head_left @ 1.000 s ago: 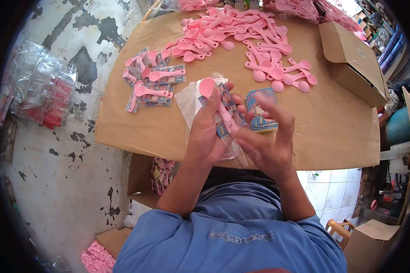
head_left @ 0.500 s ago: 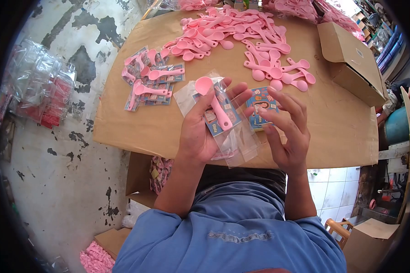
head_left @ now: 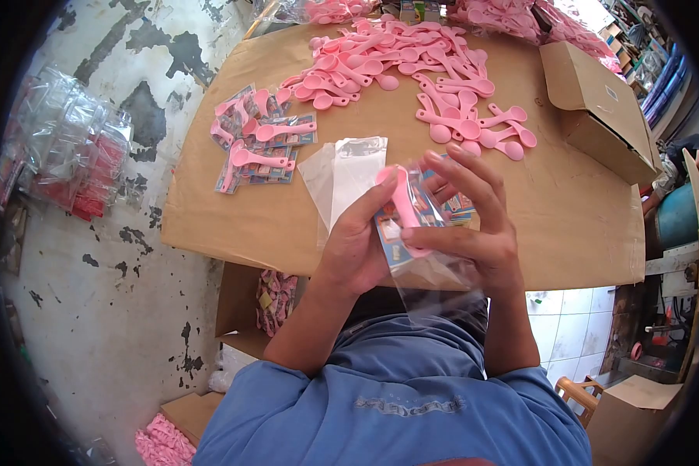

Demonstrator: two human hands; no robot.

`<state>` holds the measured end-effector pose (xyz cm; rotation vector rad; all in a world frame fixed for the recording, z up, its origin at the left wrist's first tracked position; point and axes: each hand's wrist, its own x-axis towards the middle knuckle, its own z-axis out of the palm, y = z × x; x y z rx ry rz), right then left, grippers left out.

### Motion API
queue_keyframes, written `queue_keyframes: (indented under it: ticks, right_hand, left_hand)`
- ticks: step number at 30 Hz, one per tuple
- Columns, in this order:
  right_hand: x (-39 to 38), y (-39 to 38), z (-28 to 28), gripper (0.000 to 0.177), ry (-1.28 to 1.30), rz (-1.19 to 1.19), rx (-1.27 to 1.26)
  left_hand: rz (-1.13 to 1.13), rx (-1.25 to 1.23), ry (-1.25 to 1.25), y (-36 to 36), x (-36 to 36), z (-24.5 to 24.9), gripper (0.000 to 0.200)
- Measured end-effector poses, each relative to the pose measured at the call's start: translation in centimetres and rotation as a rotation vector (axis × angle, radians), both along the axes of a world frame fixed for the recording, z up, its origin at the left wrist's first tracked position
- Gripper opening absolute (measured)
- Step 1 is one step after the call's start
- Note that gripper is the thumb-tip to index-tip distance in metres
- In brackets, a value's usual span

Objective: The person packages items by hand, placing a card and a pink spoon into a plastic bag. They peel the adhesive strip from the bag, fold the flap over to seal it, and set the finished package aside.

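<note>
We slide the spoon [head_left: 402, 200] and card [head_left: 394, 234] into the bag [head_left: 443, 286]: our left hand [head_left: 357, 252] grips both, our right hand [head_left: 483, 242] pinches the bag. Next calls for a straight push.

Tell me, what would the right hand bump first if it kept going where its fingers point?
Probably the loose pink spoons, though the right hand may pass above them.

The right hand [head_left: 474, 233] hides most of the card stack [head_left: 466, 208]; the far spoon heap [head_left: 369, 54] runs past the top edge.
</note>
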<state>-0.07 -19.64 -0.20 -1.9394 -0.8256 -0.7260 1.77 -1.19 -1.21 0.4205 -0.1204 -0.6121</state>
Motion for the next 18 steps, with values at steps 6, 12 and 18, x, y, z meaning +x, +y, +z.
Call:
queue_keyframes:
  ticks: [6,12,18]
  right_hand:
    - [-0.7,-1.1,-0.3,0.036,0.26,-0.025,0.356]
    - [-0.7,0.0,-0.9,0.063,0.712,0.103,0.49]
    - [-1.1,0.2,-1.5,0.057,0.786,0.172,0.564]
  left_hand:
    - [0.247,0.321,-0.298,0.8,0.6,-0.3,0.07]
    - [0.197,0.579,-0.473,0.5,-0.2,0.5,0.055]
    - [0.253,0.667,-0.371,0.0,-0.8,0.3,0.041]
